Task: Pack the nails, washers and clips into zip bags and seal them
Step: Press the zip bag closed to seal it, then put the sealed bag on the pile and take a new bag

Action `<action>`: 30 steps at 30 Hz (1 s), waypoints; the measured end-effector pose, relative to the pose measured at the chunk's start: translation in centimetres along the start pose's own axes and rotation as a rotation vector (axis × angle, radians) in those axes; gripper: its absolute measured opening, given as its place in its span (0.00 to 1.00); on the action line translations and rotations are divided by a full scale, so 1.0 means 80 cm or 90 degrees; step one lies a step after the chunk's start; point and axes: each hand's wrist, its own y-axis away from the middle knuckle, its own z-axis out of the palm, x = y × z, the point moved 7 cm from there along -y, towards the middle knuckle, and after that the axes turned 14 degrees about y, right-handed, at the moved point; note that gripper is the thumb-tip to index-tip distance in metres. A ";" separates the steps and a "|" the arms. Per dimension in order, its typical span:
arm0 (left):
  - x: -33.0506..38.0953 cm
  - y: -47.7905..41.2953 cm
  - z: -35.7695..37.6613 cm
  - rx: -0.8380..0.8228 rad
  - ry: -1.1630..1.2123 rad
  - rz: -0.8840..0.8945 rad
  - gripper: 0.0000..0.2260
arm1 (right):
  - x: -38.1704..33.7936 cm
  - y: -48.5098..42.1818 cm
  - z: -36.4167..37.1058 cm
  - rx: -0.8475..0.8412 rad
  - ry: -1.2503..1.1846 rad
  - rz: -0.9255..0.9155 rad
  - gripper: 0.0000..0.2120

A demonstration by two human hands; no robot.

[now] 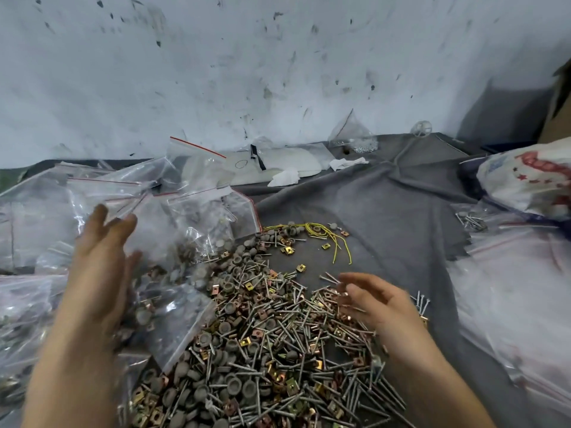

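- Far left: a loose heap of zip bags [191, 211], thin crinkled clear plastic with a red line along each seal. Several are stuffed with dark hardware.
- The left hand [102, 267] is over this heap, palm turned inward, fingers straight and spread wide, gripping nothing. It is blurred, so whether it touches the plastic cannot be told.
- Centre: a broad mixed pile lies straight on the grey cloth [386, 211], a soft, fuzzy fabric with creases.
- In the pile are slim silvery nails [309, 332] with flat heads, lying criss-cross.
- Among them are dull grey washers [248, 389], round and cupped like little caps.
- The clips [292, 386] are small squarish folded pieces of brassy and coppery metal.
- Behind the pile, a few thin strands of yellow wire [332, 239] lie tangled on the cloth.
- The right hand [383, 307] is low over the pile's right edge, fingers loosely curled. Blur hides whether the fingertips pinch anything.
- Right: large clear plastic bags [509, 304] lie flat, and behind them is a white printed sack [531, 183] with red and blue marks.
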 end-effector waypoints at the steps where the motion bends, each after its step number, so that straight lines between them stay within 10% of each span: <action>1: 0.004 -0.001 0.001 -0.005 0.005 0.013 0.30 | -0.001 -0.008 -0.021 0.065 0.161 -0.039 0.08; 5: 0.003 0.015 0.036 -0.070 -0.048 0.028 0.17 | 0.027 -0.039 -0.111 0.252 0.723 0.077 0.19; 13: -0.003 0.095 0.142 -0.251 -0.345 0.160 0.16 | 0.106 -0.040 -0.190 0.192 0.753 0.404 0.39; 24: -0.028 0.112 0.163 -0.388 -0.403 0.096 0.14 | 0.077 -0.041 -0.202 0.283 0.642 0.262 0.23; 30: -0.023 0.110 0.164 -0.393 -0.370 0.128 0.13 | -0.018 0.009 -0.165 0.549 0.243 -0.179 0.16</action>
